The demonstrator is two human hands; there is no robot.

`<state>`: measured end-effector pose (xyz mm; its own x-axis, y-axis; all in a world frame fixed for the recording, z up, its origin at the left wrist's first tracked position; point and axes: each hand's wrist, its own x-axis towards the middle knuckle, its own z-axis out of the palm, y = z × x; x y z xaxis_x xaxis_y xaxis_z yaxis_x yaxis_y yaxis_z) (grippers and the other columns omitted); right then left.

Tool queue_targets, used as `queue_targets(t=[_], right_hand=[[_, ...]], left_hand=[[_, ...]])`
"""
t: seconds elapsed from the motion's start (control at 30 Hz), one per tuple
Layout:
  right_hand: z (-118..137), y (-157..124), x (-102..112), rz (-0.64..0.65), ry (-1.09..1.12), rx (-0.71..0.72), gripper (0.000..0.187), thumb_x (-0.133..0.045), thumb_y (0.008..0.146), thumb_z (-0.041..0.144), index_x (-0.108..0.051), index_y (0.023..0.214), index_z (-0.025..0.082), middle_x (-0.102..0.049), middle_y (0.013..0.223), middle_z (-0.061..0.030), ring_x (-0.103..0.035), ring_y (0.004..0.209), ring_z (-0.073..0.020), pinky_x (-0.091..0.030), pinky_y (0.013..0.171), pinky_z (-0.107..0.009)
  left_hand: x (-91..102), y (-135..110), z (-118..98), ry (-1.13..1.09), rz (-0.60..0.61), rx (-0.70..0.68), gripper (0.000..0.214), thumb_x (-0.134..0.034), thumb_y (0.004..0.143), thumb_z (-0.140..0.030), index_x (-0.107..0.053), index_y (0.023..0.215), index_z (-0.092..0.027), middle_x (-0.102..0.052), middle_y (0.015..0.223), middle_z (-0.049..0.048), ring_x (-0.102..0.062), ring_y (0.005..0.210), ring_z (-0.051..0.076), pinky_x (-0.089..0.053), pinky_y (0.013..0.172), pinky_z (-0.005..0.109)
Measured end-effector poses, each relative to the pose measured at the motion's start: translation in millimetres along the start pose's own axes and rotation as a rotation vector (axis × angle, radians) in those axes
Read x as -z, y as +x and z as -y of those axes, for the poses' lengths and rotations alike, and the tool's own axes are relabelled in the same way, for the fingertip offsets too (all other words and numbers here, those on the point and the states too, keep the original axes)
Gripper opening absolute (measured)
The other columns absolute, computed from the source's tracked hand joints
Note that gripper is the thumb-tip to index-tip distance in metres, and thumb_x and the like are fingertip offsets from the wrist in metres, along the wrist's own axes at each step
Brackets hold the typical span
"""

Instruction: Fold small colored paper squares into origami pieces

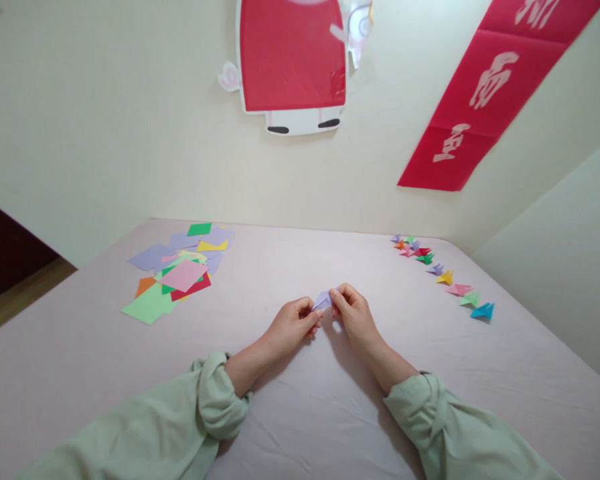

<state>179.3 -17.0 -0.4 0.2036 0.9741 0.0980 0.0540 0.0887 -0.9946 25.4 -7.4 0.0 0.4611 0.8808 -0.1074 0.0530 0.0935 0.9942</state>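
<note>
A small folded piece of lavender paper point(322, 301) is between my two hands, near the middle of the table. My left hand point(295, 325) pinches its left end between thumb and fingers. At the paper's right end, my right hand point(354, 316) grips it in a pinch, and the fingertips hide that part. Both hands are closed on the same paper, just above the cloth.
Loose sheets of coloured paper point(183, 275) overlap in a pile at the left. Along the right side runs a row of small folded paper figures, with a blue one point(483, 312) nearest. A pinkish cloth point(290, 400) covers the table, which meets a wall point(180, 153) behind.
</note>
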Motion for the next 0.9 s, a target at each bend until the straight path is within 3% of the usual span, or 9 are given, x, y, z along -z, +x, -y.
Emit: queue_targets(t=[0.17,0.37,0.77,0.9], right_hand=[[0.1,-2.6,-0.4,0.08,-0.063,0.025,0.032,-0.061,0.081,0.046,-0.049,0.066,0.02,-0.045,0.053,0.0065,-0.041,0.051,-0.0109,-0.032,0.053,-0.025],[5.3,-7.8,-5.4,0.182,-0.021,0.019,0.031,-0.06,0.083,0.044,-0.048,0.067,0.02,-0.05,0.055,0.0054,-0.046,0.053,-0.0113,-0.035,0.055,-0.025],[5.7,-7.9,-5.5,0.052,-0.029,0.03,0.038,-0.059,0.083,0.051,-0.048,0.063,0.021,-0.048,0.052,0.0049,-0.043,0.05,-0.0115,-0.034,0.053,-0.026],[4.0,-7.9,-5.6,0.152,0.002,0.025,0.034,-0.06,0.084,0.048,-0.049,0.068,0.021,-0.048,0.056,0.0052,-0.045,0.054,-0.0117,-0.035,0.056,-0.026]], left_hand=[[1.7,0.3,-5.4,0.0,0.005,0.038,0.041,-0.058,0.079,-0.056,-0.055,0.081,-0.015,-0.06,0.069,0.0009,-0.053,0.052,0.009,-0.043,0.047,0.021],[4.0,1.0,-2.2,0.045,0.066,0.05,0.051,-0.05,0.082,-0.062,-0.061,0.075,-0.013,-0.054,0.056,-0.0012,-0.044,0.042,0.006,-0.033,0.04,0.018],[6.2,-0.4,-4.8,0.097,0.14,0.085,0.036,-0.049,0.085,-0.048,-0.059,0.078,-0.014,-0.053,0.054,-0.0035,-0.041,0.038,0.005,-0.029,0.038,0.017],[6.6,-1.6,-6.3,0.1,0.098,0.059,0.04,-0.048,0.086,-0.051,-0.059,0.077,-0.014,-0.053,0.052,-0.0035,-0.04,0.036,0.005,-0.028,0.038,0.017]])
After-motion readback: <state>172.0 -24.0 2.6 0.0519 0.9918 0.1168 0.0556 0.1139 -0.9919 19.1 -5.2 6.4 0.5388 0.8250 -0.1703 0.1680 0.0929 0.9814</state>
